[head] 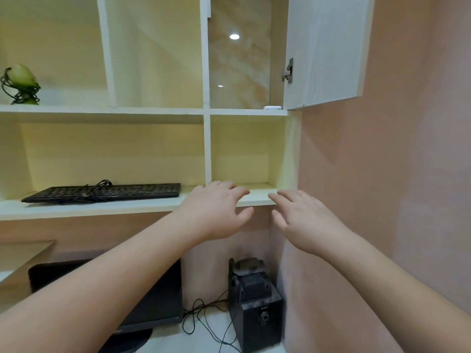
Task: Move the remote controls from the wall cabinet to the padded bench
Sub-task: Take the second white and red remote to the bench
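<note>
Two bare forearms reach up from the bottom of the frame. The left hand [216, 210] and right hand [303, 220], fingers spread and empty, hover at centre before the wall cabinet [206, 149]. Farther, above them right of centre, a white remote control [272, 107] lies on the upper shelf beside the open door [323, 49].

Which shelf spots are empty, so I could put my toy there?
The small cubby above both hands looks bare. So does the tall one beside the green ornament. The keyboard fills most of its shelf. A small white object sits at the front of the cubby behind the open door.
</note>
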Action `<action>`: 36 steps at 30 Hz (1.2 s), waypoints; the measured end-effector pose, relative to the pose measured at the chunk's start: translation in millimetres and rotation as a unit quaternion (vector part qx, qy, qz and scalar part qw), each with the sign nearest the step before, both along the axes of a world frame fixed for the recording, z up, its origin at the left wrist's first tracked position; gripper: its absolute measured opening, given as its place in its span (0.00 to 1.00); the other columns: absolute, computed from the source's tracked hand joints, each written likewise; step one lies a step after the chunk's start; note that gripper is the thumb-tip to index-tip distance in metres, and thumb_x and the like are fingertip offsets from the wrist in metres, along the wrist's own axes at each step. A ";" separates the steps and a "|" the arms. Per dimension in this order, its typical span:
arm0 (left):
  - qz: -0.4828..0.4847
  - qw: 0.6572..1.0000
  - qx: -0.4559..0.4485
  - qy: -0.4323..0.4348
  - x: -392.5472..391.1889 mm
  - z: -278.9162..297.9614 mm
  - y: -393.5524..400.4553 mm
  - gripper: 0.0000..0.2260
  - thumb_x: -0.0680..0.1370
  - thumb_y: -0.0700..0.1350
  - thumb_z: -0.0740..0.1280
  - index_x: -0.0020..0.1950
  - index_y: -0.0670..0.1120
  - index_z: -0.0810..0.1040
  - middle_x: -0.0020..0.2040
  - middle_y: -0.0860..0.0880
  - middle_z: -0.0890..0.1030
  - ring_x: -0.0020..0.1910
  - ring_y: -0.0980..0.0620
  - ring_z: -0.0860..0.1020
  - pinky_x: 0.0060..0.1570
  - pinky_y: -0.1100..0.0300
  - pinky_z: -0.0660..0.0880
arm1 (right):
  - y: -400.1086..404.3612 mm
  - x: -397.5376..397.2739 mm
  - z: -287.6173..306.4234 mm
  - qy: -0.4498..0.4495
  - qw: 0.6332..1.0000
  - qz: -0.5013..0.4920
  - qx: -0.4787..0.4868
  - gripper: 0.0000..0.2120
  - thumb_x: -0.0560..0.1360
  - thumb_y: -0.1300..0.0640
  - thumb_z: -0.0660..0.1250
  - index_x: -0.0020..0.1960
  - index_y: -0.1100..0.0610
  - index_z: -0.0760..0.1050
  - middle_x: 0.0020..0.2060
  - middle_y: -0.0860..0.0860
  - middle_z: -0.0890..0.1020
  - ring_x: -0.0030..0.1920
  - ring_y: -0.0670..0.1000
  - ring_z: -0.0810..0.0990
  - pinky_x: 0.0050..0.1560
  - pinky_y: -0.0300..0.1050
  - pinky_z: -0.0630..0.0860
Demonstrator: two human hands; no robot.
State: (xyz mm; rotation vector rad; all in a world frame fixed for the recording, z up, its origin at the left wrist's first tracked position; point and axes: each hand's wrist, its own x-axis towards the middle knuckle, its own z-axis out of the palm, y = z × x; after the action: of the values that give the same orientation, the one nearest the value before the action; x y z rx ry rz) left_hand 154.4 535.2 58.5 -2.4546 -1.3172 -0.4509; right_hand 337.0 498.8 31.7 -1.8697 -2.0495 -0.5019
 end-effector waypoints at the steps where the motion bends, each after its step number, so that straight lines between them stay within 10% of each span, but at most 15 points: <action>1: 0.000 1.000 0.003 -0.003 1.9 3.6 6.0 0.24 0.79 0.62 0.51 0.73 0.56 0.62 0.71 0.53 0.69 0.70 0.50 0.66 0.64 0.50 0.67 | 7.1 1.7 3.9 0.001 1.000 0.001 0.003 0.23 0.81 0.48 0.50 0.75 0.51 0.58 0.73 0.49 0.64 0.72 0.52 0.61 0.70 0.46 0.58; 36: -0.134 0.980 0.049 -0.135 48.2 180.0 219.1 0.20 0.79 0.51 0.55 0.72 0.54 0.66 0.71 0.52 0.70 0.66 0.51 0.71 0.63 0.55 0.70 | 210.8 42.3 199.7 0.036 0.990 -0.043 0.130 0.19 0.81 0.54 0.49 0.71 0.49 0.65 0.67 0.50 0.70 0.67 0.51 0.68 0.64 0.45 0.66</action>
State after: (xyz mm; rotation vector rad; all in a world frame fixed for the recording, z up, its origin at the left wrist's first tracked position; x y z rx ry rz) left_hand 202.6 754.2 238.6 -2.5630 -1.0262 -0.9221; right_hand 379.3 709.6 231.4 -1.7982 -1.7676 -0.6786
